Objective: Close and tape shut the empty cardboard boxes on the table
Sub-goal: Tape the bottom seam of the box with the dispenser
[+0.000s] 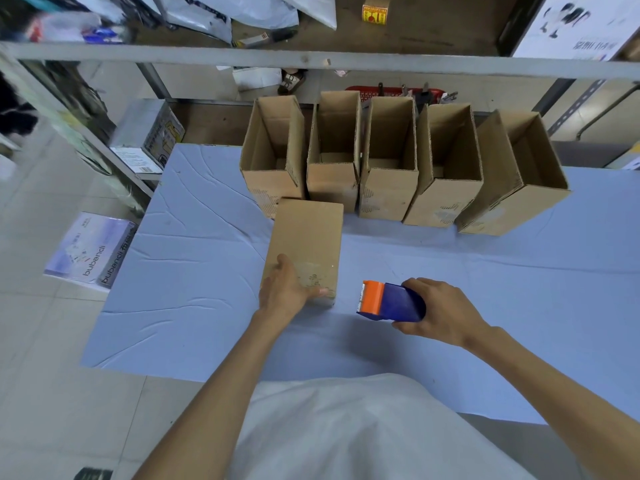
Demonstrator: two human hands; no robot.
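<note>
A closed cardboard box (306, 237) lies flat on the blue-covered table (194, 271), just in front of a row of several open, empty cardboard boxes (388, 161) that stand upright with their flaps up. My left hand (287, 289) grips the near left corner of the closed box, thumb on its top face and fingers round its near end. My right hand (440, 313) holds a blue tape dispenser with an orange front (391, 301) just above the table, to the right of the closed box and apart from it.
A grey metal shelf rail (311, 60) runs across behind the open boxes, with plastic mailers (221, 12) above it. A red basket (394, 91) sits behind the row. On the floor at left lie a printed purple box (90, 251) and another carton (149, 140).
</note>
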